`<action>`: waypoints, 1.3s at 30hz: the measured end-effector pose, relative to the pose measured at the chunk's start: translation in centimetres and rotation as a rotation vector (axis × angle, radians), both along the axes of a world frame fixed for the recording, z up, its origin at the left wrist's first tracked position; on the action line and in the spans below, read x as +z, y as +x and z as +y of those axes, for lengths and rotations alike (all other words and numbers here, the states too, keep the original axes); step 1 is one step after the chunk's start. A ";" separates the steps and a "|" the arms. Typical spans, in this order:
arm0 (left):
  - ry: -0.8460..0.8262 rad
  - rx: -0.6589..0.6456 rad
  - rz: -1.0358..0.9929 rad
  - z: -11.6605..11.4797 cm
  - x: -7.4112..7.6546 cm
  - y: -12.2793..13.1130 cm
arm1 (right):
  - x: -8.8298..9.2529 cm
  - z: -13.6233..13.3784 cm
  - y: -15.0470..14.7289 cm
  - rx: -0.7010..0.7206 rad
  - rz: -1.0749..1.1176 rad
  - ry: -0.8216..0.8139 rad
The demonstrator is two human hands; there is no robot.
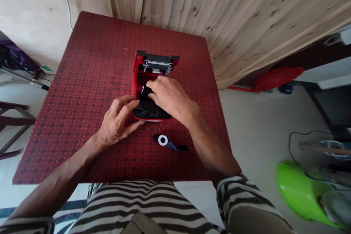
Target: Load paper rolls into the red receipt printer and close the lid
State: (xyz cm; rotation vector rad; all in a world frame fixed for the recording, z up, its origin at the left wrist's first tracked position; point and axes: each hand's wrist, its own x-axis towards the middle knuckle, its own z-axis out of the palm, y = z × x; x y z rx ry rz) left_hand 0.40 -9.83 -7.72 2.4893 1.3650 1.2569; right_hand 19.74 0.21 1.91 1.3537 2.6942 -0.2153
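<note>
A red and black printer-like machine (135, 87) stands on the table with its lid raised. Inside its body lies a black ribbon roll (147, 90), with dark ribbon hanging from it toward the front. My right hand (170, 93) reaches into the machine from the right, its fingers closed on the roll. At the machine's left front corner, my left hand (116, 119) rests with bent, spread fingers touching the edge and the ribbon. Nearer the front of the table lies a second dark roll with a white core (162, 140), a strip of it trailing right.
The table (82, 80) has a red patterned cover and stands against a wooden plank wall (219, 11). A dark wooden stool (13, 120) is on the left. On the right floor are a green plastic stool (296, 190), cables and a red basin (279, 78).
</note>
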 end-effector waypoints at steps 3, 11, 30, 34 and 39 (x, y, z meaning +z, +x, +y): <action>-0.017 -0.002 -0.020 -0.1 0.0 0.1 | -0.1 0.6 -0.3 0.007 -0.050 -0.062; -0.029 -0.005 -0.016 -0.1 0.2 0.2 | -0.6 1.5 0.4 0.050 0.100 -0.137; -0.175 0.063 -0.062 11.6 8.5 -0.8 | -2.6 -4.7 4.4 0.182 0.640 0.250; -0.241 -0.012 -0.100 10.9 8.0 0.1 | -2.9 -5.7 4.5 0.207 0.694 0.376; -0.192 -0.174 -0.062 6.4 6.8 -0.3 | -3.9 -6.9 4.5 0.211 0.737 0.453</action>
